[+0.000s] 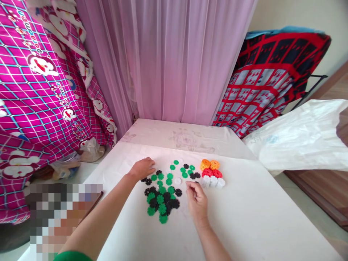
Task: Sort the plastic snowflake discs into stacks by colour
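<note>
Green discs (160,199) and black discs (176,203) with notched edges lie loose in a pile on the white table, others spread behind it. My left hand (143,168) rests at the left edge of the scattered discs, fingers partly curled; whether something is under them is hidden. My right hand (196,195) is right of the pile, thumb and fingers pinched together; what they hold, if anything, is too small to tell. A single white disc (177,181) lies between the hands. Beyond my right hand stand stacks of orange discs (205,164), red discs (216,173) and white discs (214,181).
The white table (244,217) extends to the right and front. A white plastic bag (299,134) hangs over its right back side. A purple curtain (176,61) is behind, with a pink checked cloth (40,90) at left and a red-black cloth (261,79) at right.
</note>
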The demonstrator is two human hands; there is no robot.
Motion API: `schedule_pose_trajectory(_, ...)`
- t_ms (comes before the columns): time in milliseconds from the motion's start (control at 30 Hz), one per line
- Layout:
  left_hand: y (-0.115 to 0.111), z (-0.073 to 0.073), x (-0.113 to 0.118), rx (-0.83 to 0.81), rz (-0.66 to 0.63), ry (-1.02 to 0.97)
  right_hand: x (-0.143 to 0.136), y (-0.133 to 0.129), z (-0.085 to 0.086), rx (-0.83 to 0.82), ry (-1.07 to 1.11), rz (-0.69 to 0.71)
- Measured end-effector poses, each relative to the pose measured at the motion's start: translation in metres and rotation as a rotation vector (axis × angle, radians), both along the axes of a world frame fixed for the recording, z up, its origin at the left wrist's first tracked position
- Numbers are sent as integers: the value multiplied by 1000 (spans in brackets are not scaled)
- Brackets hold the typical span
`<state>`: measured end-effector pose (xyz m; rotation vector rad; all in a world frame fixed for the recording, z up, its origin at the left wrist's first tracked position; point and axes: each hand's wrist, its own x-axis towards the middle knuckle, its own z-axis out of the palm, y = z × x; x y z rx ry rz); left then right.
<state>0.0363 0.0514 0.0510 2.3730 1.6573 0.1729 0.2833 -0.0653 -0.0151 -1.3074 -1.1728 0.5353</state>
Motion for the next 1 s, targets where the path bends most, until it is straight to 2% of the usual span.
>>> schedule_pose_trajectory(100,-12,4,7,8,27,-75,9,-1,-4,-37,67,-51)
schedule_pose_trajectory(200,-30,8,33,19,-27,-244,19,-1,-5,-59,113,-95)
schedule_pose_trajectory(300,-44,8,65,41,-199,-176,24,-1,-3,-68,155,-110)
schedule_pose_trajectory(400,-49,3,87,68,-263,-58,24,-1,-1,-71,158,-94)
schedule_pose_trajectory(533,-47,-3,92,53,-246,31,22,-1,-1,-78,154,-74)
schedule_pose_trajectory(667,-45,-3,92,59,-250,29,22,1,-3,-86,109,-57)
schedule_pose_trajectory(767,-45,-1,88,63,-247,-58,22,2,-4,-82,53,-58)
schedule_pose_trajectory(833,-45,-1,74,93,-193,-191,21,1,-4,-75,-6,-60)
schedule_pose_trajectory(900,-47,-4,49,163,-46,-357,19,0,-2,-64,-106,-65)
schedule_pose_trajectory(1000,-54,-14,-2,326,311,-520,11,-3,6,-16,-323,-49)
